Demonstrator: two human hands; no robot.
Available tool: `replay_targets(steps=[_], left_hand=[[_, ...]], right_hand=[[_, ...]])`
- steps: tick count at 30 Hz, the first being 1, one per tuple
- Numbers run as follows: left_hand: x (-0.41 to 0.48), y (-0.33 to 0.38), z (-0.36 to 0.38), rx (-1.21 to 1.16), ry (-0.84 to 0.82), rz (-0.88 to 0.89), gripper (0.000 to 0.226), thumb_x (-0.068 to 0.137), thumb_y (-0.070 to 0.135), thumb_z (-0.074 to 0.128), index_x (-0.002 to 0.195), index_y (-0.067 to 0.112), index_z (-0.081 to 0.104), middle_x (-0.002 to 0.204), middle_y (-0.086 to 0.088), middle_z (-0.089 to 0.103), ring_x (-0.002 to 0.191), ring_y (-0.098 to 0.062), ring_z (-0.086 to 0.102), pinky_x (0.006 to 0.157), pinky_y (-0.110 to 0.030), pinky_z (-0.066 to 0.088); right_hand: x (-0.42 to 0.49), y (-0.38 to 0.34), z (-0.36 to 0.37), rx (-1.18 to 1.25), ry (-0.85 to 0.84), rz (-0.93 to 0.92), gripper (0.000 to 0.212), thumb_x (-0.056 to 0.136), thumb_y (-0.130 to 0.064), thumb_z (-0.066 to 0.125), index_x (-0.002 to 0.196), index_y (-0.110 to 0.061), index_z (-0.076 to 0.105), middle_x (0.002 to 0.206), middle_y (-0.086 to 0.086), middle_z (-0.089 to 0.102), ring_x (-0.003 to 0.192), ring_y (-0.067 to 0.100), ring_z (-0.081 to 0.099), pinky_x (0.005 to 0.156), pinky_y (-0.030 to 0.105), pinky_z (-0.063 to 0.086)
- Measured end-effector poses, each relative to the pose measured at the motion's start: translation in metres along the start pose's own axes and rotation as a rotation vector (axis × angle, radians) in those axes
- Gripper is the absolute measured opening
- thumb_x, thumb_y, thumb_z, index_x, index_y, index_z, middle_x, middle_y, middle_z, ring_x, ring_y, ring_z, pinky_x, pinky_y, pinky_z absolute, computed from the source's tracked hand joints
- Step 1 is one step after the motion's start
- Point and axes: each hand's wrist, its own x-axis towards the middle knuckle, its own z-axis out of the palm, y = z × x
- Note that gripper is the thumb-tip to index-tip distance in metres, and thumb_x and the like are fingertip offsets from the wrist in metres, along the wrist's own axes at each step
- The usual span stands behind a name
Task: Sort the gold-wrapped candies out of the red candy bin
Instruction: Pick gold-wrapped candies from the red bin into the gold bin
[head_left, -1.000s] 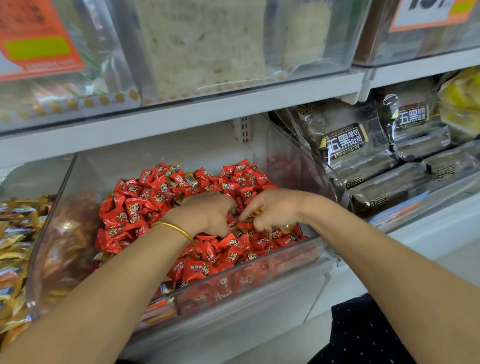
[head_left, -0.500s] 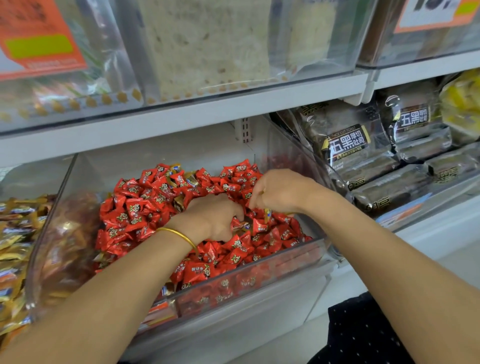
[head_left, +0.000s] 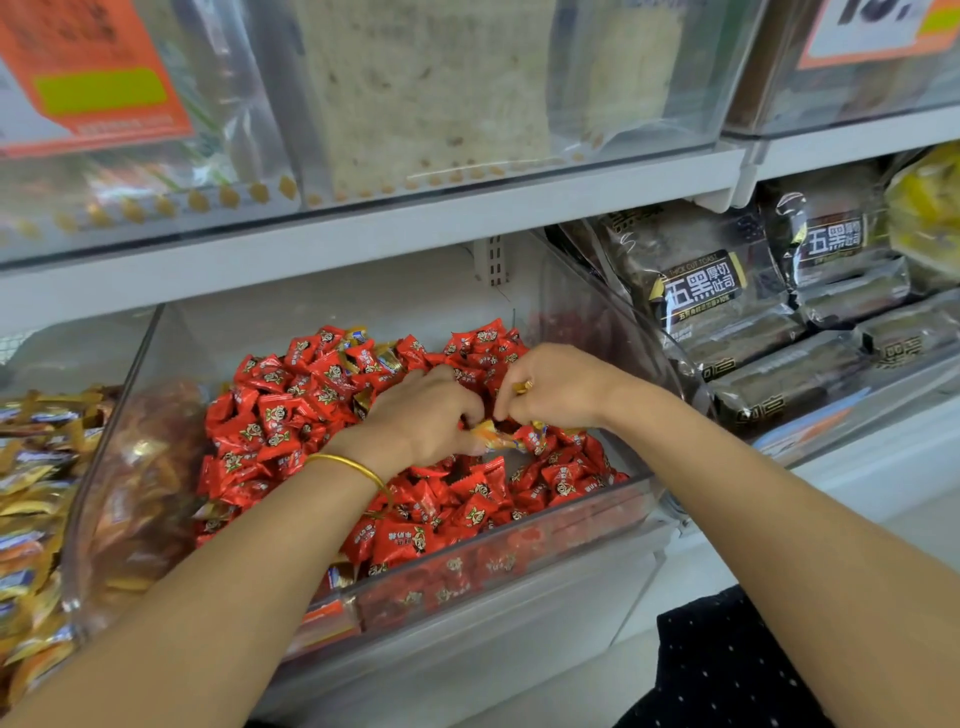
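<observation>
Left hand (head_left: 423, 415): fingers curled, tips pinching a gold-wrapped candy (head_left: 492, 435) at the centre of the pile. We read this as gripping. The candy lies low, touching the red candies (head_left: 270, 415), not lifted clear yet.

Right hand (head_left: 558, 387): just right of the left and almost touching it, fingers curled down toward the same spot. There's a gold glint between its fingers; it could be a ring or a wrapper, and we cannot tell whether it holds anything.

We judge the hands are this close because one parts the red wrappers while the other pulls the gold one out. Both work knuckles up, digging from above.

A gold bangle (head_left: 358, 467) is on the left wrist.

The red candy bin (head_left: 519, 564) is clear plastic, its front wall low on the near side, which gives easy reach over the rim. More stray gold wrappers (head_left: 387, 359) show at the far side of the pile, so we judge the sorting far from finished.

The left bin (head_left: 78, 605) holds gold candies (head_left: 36, 467). It is likely where the picked ones go, just a short swing left.

To the right are dark bread packs (head_left: 701, 291), not involved. A white shelf (head_left: 363, 234) runs above, with clear bins and an orange label (head_left: 93, 67) on it.
</observation>
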Motion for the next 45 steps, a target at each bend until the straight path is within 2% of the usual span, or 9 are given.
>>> replay_targets(steps=[7, 11, 15, 22, 28, 34, 38, 41, 45], left_hand=[[-0.001, -0.016, -0.008, -0.259, 0.026, -0.006, 0.023, 0.087, 0.036, 0.061, 0.08, 0.014, 0.06, 0.08, 0.005, 0.034, 0.097, -0.024, 0.045, 0.083, -0.033, 0.039], [-0.004, -0.018, -0.012, -0.258, 0.037, 0.007, 0.026, 0.088, 0.032, 0.06, 0.067, 0.019, 0.053, 0.078, 0.003, 0.037, 0.094, -0.021, 0.041, 0.074, -0.03, 0.033], [-0.008, -0.019, -0.017, -0.287, 0.086, 0.008, 0.04, 0.089, 0.028, 0.06, 0.054, 0.025, 0.041, 0.071, 0.002, 0.034, 0.08, -0.02, 0.039, 0.066, -0.029, 0.027], [-0.019, -0.014, -0.031, -0.449, 0.194, -0.055, 0.026, 0.091, 0.026, 0.057, 0.075, 0.005, 0.058, 0.092, -0.005, 0.043, 0.087, -0.022, 0.049, 0.075, -0.029, 0.038], [-0.044, -0.01, -0.05, -0.922, 0.222, -0.178, 0.017, 0.091, 0.025, 0.058, 0.098, 0.012, 0.067, 0.074, 0.004, 0.054, 0.065, -0.008, 0.042, 0.054, -0.021, 0.032], [-0.093, -0.027, -0.062, -1.113, 0.22, -0.275, 0.006, 0.088, 0.024, 0.062, 0.084, 0.025, 0.065, 0.066, 0.01, 0.054, 0.056, -0.006, 0.041, 0.037, -0.014, 0.026], [-0.154, -0.052, -0.065, -1.224, 0.247, -0.32, 0.013, 0.088, 0.02, 0.063, 0.076, 0.024, 0.068, 0.065, 0.01, 0.058, 0.052, -0.007, 0.041, 0.033, -0.013, 0.024], [-0.201, -0.082, -0.066, -1.24, 0.361, -0.372, 0.008, 0.088, 0.02, 0.062, 0.084, 0.019, 0.069, 0.062, 0.007, 0.055, 0.047, -0.007, 0.042, 0.034, -0.014, 0.026], [-0.243, -0.126, -0.06, -1.12, 0.657, -0.597, 0.009, 0.089, 0.02, 0.061, 0.081, 0.017, 0.059, 0.064, -0.002, 0.049, 0.048, -0.011, 0.046, 0.033, -0.013, 0.034]], right_hand=[[0.004, -0.003, 0.009, -0.323, -0.075, -0.037, 0.034, 0.081, -0.041, 0.068, 0.112, -0.025, 0.063, 0.101, -0.007, 0.061, 0.102, 0.018, 0.058, 0.074, 0.029, 0.042], [0.005, -0.001, 0.014, -0.379, -0.134, -0.024, 0.026, 0.079, -0.043, 0.07, 0.074, -0.026, 0.051, 0.075, -0.014, 0.048, 0.088, 0.016, 0.052, 0.069, 0.028, 0.037], [0.009, 0.004, 0.016, -0.275, -0.125, -0.035, 0.022, 0.08, -0.038, 0.07, 0.091, -0.02, 0.067, 0.084, -0.007, 0.061, 0.089, 0.016, 0.059, 0.073, 0.028, 0.042], [-0.005, 0.0, -0.003, 0.295, 0.056, -0.052, 0.021, 0.082, -0.02, 0.072, 0.092, -0.002, 0.068, 0.034, -0.015, 0.044, 0.031, -0.004, 0.043, 0.037, 0.009, 0.03], [-0.019, -0.011, -0.012, 0.614, 0.062, -0.032, 0.018, 0.077, -0.03, 0.076, 0.086, -0.018, 0.066, 0.068, 0.004, 0.055, 0.037, 0.01, 0.034, 0.037, 0.017, 0.025], [-0.035, -0.04, -0.005, 0.751, -0.036, -0.1, 0.038, 0.07, -0.036, 0.074, 0.1, -0.013, 0.07, 0.086, 0.005, 0.065, 0.036, 0.008, 0.035, 0.04, 0.021, 0.022], [-0.048, -0.092, 0.007, 0.796, -0.087, -0.204, 0.018, 0.075, -0.032, 0.069, 0.085, -0.017, 0.07, 0.069, 0.001, 0.057, 0.032, 0.007, 0.035, 0.04, 0.02, 0.019], [-0.048, -0.147, 0.023, 0.8, -0.13, -0.316, 0.016, 0.082, -0.028, 0.066, 0.09, -0.013, 0.067, 0.058, -0.005, 0.054, 0.031, 0.007, 0.037, 0.037, 0.017, 0.02], [-0.034, -0.225, 0.05, 0.681, -0.143, -0.394, 0.022, 0.084, -0.029, 0.068, 0.099, -0.013, 0.069, 0.077, 0.001, 0.06, 0.039, 0.009, 0.043, 0.037, 0.015, 0.03]])
